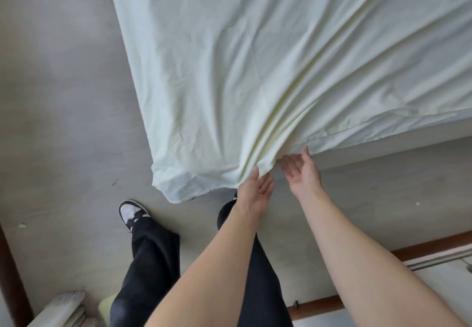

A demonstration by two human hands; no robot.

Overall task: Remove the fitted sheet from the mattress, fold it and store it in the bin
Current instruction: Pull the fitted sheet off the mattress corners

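Reaching under the fitted sheet (255, 71) — left hand (255, 194), right hand (301, 171), palms up.

Sheet (255, 58) covers the mattress (383, 151), both hands at its near edge

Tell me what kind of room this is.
Probably a bedroom: a mattress under a pale fitted sheet sits low on a grey floor, with a wooden baseboard along the wall.

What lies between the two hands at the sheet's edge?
Head view: nothing but a narrow bare gap; left hand and right hand sit apart under the bunched fitted sheet.
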